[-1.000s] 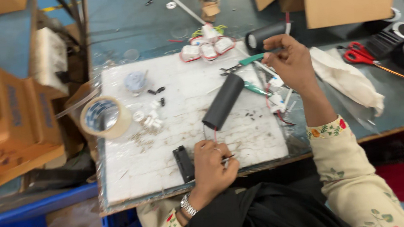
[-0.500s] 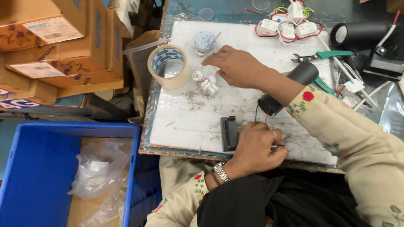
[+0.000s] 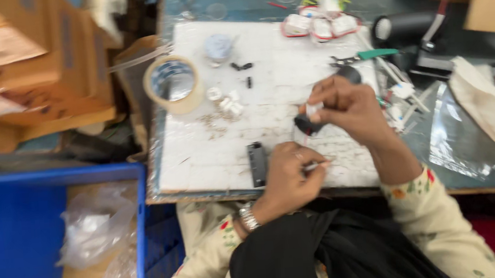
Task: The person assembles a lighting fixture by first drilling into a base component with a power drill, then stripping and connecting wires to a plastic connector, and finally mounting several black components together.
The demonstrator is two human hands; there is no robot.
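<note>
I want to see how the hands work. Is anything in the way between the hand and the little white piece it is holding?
Nothing visible is. The right hand pinches the small white piece straight in its fingertips, above the white board. The left hand holds a thin white wire close below.

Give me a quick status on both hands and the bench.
Right hand pinching a small white part over a black tube. Left hand gripping a thin tool. Tape roll and black bar lie apart.

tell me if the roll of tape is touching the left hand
Apart. The head view shows the roll of tape at the white board's far left edge, with bare board between it and the left hand near the front edge.
</note>
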